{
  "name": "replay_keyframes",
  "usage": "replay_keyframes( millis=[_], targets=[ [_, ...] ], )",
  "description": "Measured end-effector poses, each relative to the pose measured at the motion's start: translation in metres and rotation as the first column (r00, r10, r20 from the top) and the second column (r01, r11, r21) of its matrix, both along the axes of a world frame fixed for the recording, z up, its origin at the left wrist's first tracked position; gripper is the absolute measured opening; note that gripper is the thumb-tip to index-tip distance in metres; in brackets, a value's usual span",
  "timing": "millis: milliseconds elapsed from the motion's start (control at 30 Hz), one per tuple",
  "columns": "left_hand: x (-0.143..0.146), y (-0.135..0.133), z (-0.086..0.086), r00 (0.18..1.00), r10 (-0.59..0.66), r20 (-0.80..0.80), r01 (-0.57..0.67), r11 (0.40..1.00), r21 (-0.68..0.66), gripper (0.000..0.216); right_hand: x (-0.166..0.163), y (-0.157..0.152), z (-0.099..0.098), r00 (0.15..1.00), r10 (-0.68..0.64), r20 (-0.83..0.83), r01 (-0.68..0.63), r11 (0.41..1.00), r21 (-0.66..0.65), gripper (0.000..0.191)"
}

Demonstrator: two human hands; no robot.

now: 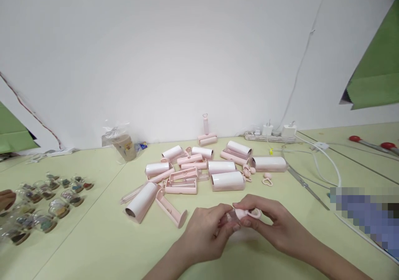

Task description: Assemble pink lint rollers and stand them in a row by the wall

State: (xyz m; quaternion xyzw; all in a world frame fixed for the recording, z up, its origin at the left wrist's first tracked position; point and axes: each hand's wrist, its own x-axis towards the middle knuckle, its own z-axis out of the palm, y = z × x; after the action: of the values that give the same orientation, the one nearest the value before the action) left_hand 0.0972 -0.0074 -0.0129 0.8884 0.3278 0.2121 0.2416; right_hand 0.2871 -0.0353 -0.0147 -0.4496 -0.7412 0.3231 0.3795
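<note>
My left hand is closed around a clear pinkish handle tube, most of it hidden by the fingers. At the tube's end, my right hand pinches a pink end cap with a heart-shaped loop. Cap and tube meet; whether they are fully joined I cannot tell. Just beyond the hands lie a loose pink loop cap and a few more caps. White sticky rolls and pink half-round roller frames are spread behind. An assembled lint roller stands against the wall.
A power strip with chargers and white cables sits at the back right, near scissors or tweezers-like metal tool. A bagged cup stands back left. Several small glass domes and another person's hand are at the left.
</note>
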Motion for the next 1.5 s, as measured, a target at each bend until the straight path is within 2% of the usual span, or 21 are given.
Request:
replay_keyframes(
  millis=[100,167,300,400,467,567,600,733,800,900,967,1000,1033,1067,1133,1167,1233,1300,1400,1500],
  targets=[
    [-0.001,0.001,0.006,0.997,0.030,0.065,-0.019,0.987,-0.160,0.024,-0.002,0.002,0.009,0.999,-0.054,-0.009,0.054,0.998,0.021,0.018],
    [-0.003,0.001,0.010,0.994,0.053,0.096,-0.019,0.947,-0.321,0.025,-0.001,0.002,0.018,0.996,-0.077,0.051,0.075,0.996,0.049,0.019],
    [-0.009,0.002,0.011,0.984,0.102,0.144,-0.002,0.821,-0.571,0.036,0.005,0.001,0.036,0.968,0.067,0.240,-0.083,0.995,0.057,0.017],
    [-0.010,0.002,0.013,0.981,0.075,0.176,0.074,0.700,-0.710,0.033,0.008,0.001,0.038,0.946,0.144,0.289,-0.150,0.989,-0.001,0.013],
    [-0.010,0.001,0.016,0.975,0.027,0.219,0.144,0.673,-0.725,0.024,0.007,0.002,0.034,0.957,0.142,0.254,-0.145,0.989,-0.009,0.015],
    [-0.008,-0.002,0.022,0.956,0.024,0.292,0.183,0.729,-0.660,0.023,0.004,0.005,0.028,0.980,0.110,0.167,-0.107,0.994,-0.024,0.021],
    [-0.008,-0.003,0.022,0.947,0.034,0.321,0.196,0.728,-0.656,0.023,0.002,0.006,0.027,0.986,0.093,0.142,-0.089,0.995,-0.033,0.023],
    [-0.005,-0.004,0.017,0.902,0.101,0.419,0.259,0.649,-0.715,0.029,-0.003,0.015,0.035,0.995,0.062,0.083,-0.055,0.996,-0.076,0.028],
    [-0.004,-0.002,0.012,0.884,0.133,0.448,0.272,0.633,-0.724,0.031,-0.007,0.020,0.039,0.996,0.079,0.032,-0.074,0.991,-0.114,0.028],
    [-0.002,0.005,0.005,0.829,0.135,0.542,0.352,0.626,-0.696,0.032,-0.018,0.025,0.039,0.982,0.096,-0.163,-0.120,0.982,-0.147,0.026],
    [-0.003,0.011,0.001,0.750,0.135,0.648,0.448,0.617,-0.647,0.035,-0.025,0.024,0.038,0.958,0.104,-0.268,-0.147,0.978,-0.145,0.026],
    [-0.005,0.014,0.000,0.707,0.137,0.694,0.480,0.629,-0.612,0.038,-0.026,0.023,0.039,0.952,0.098,-0.288,-0.141,0.981,-0.133,0.026],
    [-0.007,0.016,0.000,0.678,0.127,0.724,0.478,0.672,-0.565,0.041,-0.026,0.022,0.041,0.952,0.076,-0.296,-0.114,0.987,-0.113,0.026],
    [-0.011,0.019,0.000,0.685,0.104,0.721,0.433,0.738,-0.518,0.045,-0.025,0.020,0.043,0.953,0.038,-0.301,-0.067,0.994,-0.088,0.026],
    [-0.017,0.022,0.001,0.815,0.068,0.576,0.242,0.863,-0.443,0.056,-0.018,0.017,0.048,0.959,-0.073,-0.273,0.067,0.997,-0.031,0.025],
    [-0.020,0.022,0.002,0.894,0.070,0.442,0.135,0.899,-0.417,0.065,-0.013,0.017,0.050,0.964,-0.129,-0.234,0.132,0.991,-0.002,0.026],
    [-0.021,0.022,0.000,0.981,0.080,0.176,-0.002,0.915,-0.403,0.081,-0.004,0.017,0.051,0.973,-0.206,-0.106,0.212,0.976,0.052,0.025],
    [-0.018,0.020,-0.004,0.998,0.066,0.003,-0.059,0.910,-0.410,0.078,0.001,0.017,0.049,0.974,-0.226,-0.003,0.225,0.969,0.099,0.023],
    [-0.012,0.019,-0.013,0.994,0.057,-0.098,-0.091,0.915,-0.394,0.060,0.003,0.017,0.044,0.977,-0.206,0.055,0.198,0.971,0.133,0.022],
    [-0.011,0.020,-0.016,0.994,0.055,-0.094,-0.087,0.916,-0.392,0.057,0.002,0.014,0.043,0.975,-0.182,0.123,0.165,0.977,0.136,0.021]
  ],
)
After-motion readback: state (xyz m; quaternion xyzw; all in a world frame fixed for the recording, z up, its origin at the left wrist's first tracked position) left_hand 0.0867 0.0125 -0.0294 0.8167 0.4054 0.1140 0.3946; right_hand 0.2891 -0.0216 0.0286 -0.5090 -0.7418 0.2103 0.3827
